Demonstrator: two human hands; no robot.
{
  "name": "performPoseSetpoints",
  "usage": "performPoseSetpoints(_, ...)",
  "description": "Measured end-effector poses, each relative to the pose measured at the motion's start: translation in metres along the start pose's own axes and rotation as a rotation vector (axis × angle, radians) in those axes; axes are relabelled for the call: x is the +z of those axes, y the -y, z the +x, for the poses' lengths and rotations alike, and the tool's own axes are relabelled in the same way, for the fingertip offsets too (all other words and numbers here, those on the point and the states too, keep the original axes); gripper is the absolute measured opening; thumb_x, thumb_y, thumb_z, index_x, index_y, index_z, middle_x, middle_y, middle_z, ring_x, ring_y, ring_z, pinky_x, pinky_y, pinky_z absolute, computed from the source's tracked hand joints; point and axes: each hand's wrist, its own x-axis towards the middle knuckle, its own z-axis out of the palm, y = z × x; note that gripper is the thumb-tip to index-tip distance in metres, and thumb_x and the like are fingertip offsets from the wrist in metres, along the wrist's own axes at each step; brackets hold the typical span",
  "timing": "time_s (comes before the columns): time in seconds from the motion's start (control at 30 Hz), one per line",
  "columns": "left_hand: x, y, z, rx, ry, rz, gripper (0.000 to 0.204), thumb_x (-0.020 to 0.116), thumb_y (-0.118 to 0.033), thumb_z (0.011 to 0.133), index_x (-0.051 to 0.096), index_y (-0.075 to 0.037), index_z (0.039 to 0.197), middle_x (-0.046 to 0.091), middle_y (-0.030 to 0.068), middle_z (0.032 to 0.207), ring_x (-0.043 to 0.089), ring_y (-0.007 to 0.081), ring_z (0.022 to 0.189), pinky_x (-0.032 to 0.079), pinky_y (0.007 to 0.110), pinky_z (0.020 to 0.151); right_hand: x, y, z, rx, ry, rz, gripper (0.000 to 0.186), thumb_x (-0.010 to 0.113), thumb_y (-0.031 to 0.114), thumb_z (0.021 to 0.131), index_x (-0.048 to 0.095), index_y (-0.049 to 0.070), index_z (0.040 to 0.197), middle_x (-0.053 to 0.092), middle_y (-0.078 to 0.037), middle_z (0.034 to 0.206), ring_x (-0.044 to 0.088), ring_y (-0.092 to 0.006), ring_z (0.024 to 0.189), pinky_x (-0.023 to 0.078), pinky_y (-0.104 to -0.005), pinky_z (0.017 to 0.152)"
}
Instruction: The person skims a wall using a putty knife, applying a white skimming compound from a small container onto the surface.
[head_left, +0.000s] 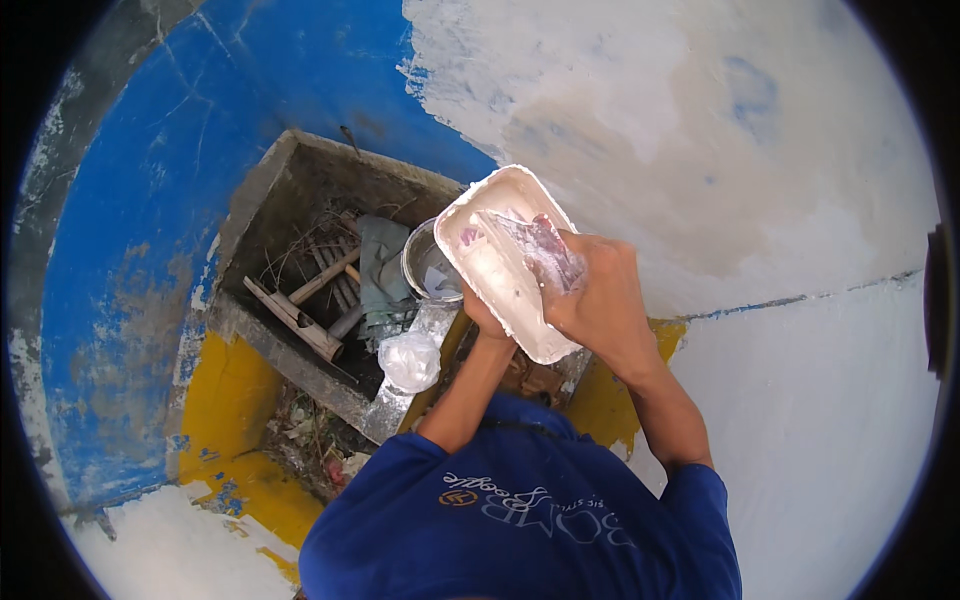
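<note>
My left hand (484,316) holds a white, paste-smeared rectangular tray (553,347) from below and along its near left side; most of its fingers are hidden beneath. White paste coats the tray's inside. Over the tray, my right hand (608,290) grips a flat scraper (548,250) smeared with white and purplish paste. Its handle is covered by my fingers. The scraper's edge reaches into the tray, and I cannot tell whether it touches the bottom. Just left of the tray stands a round bucket (412,262) with whitish material inside, partly hidden by the tray.
A concrete trough (262,185) holds sticks, bamboo pieces (300,325) and a grey-green cloth (385,265). A white plastic bag (409,361) sits on its edge. Behind are a blue wall (310,70) and a whitish, patchy wall (640,110); yellow paint (235,400) covers lower parts.
</note>
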Motion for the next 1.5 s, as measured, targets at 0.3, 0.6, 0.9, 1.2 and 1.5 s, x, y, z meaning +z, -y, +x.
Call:
performPoseSetpoints(0.3,-0.005,0.003,0.000,0.127,-0.013,0.128,0.059,0.035,-0.045,0.094,0.034,-0.006,0.138,0.049,0.0147,0.130,0.053,0.0283,0.116,0.047,0.044,0.095,0.002,-0.001,-0.001,0.070,0.082,0.089,0.034,0.066,0.009,0.063,0.064,-0.010,0.091,0.059,-0.029,0.072,0.059,-0.0444,0.067,0.048,-0.0437,0.064)
performPoseSetpoints(0.6,0.005,-0.003,-0.001,0.095,-0.034,0.017,0.062,0.032,-0.048,0.095,0.031,-0.007,0.141,0.044,0.0143,0.136,0.048,0.0295,0.122,0.042,0.044,0.101,0.003,-0.002,-0.007,-0.027,0.016,-0.116,0.031,0.064,0.007,0.059,0.064,-0.006,0.088,0.058,-0.025,0.067,0.057,-0.0413,0.064,0.045,-0.0453,0.060)
performPoseSetpoints(0.9,-0.001,-0.003,-0.003,0.065,0.010,-0.192,0.067,0.029,-0.053,0.095,0.029,-0.007,0.143,0.041,0.0133,0.139,0.045,0.0295,0.125,0.038,0.045,0.104,0.010,-0.009,-0.014,-0.023,0.053,-0.201,0.030,0.063,0.007,0.058,0.064,-0.004,0.085,0.058,-0.022,0.066,0.057,-0.0392,0.063,0.046,-0.0447,0.059)
performPoseSetpoints(1.2,0.013,-0.008,-0.002,0.071,0.035,-0.053,0.068,0.030,-0.055,0.095,0.030,-0.008,0.143,0.040,0.0118,0.141,0.042,0.0291,0.127,0.034,0.045,0.106,0.019,-0.006,-0.016,-0.041,-0.116,-0.198,0.033,0.066,0.007,0.060,0.067,-0.004,0.091,0.060,-0.020,0.069,0.059,-0.0380,0.065,0.047,-0.0429,0.059)
performPoseSetpoints(1.5,0.007,-0.008,-0.002,0.106,0.027,-0.031,0.067,0.030,-0.055,0.095,0.032,-0.006,0.141,0.043,0.0124,0.138,0.045,0.0285,0.124,0.036,0.044,0.104,0.013,0.005,-0.014,-0.045,0.003,-0.174,0.017,0.060,0.007,0.069,0.066,-0.001,0.083,0.061,-0.017,0.069,0.060,-0.0348,0.067,0.047,-0.0435,0.060)
